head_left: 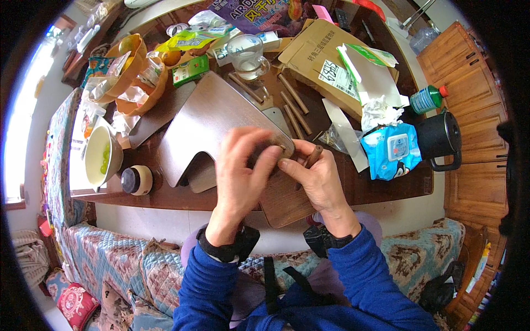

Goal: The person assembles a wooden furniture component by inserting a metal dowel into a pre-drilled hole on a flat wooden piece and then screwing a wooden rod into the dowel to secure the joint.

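Observation:
My right hand is closed around a short brown wooden rod, held against the rounded corner of a dark brown, L-shaped board. My left hand is over the same corner. Motion blurs its fingers, and a small light-coloured tip shows beside them; I cannot make out whether they grip anything. Beneath my hands, a second brown board juts past the table's front edge. Several loose brown rods lie beyond the corner, near a phone.
A glass mug, cardboard box and tiered fruit basket stand farther back. To the left are a bowl of grapes and a lidded jar. On the right sit blue wipes, a black mug and a green bottle.

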`<state>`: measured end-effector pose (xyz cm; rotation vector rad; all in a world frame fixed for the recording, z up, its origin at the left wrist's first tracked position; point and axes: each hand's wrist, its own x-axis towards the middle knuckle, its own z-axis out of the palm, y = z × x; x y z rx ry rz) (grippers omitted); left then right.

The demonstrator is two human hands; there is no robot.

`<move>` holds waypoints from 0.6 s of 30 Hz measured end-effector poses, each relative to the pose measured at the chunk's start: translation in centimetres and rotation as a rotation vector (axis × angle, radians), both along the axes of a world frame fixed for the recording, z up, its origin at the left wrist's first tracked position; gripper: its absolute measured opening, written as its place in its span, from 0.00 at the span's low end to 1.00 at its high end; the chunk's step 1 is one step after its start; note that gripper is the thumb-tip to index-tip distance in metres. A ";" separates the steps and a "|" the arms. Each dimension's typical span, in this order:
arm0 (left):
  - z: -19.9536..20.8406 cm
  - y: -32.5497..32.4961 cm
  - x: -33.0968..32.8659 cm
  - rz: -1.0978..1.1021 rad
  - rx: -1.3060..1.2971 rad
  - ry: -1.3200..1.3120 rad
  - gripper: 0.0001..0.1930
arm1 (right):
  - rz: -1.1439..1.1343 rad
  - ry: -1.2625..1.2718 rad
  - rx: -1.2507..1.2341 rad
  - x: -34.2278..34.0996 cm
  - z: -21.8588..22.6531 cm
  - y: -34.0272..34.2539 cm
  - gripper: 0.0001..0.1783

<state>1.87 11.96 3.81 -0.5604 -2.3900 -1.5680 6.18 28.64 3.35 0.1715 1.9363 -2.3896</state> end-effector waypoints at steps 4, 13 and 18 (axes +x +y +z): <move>-2.1 -1.7 0.4 0.370 0.370 -0.061 0.21 | -0.025 -0.001 0.023 -0.2 -0.3 0.1 0.15; -5.2 -0.9 4.5 0.018 1.380 -0.918 0.32 | -0.037 0.019 -0.048 -0.2 -0.3 0.0 0.17; -4.0 0.1 3.8 -0.232 1.588 -1.010 0.32 | -0.025 0.029 -0.153 -0.3 0.2 0.0 0.17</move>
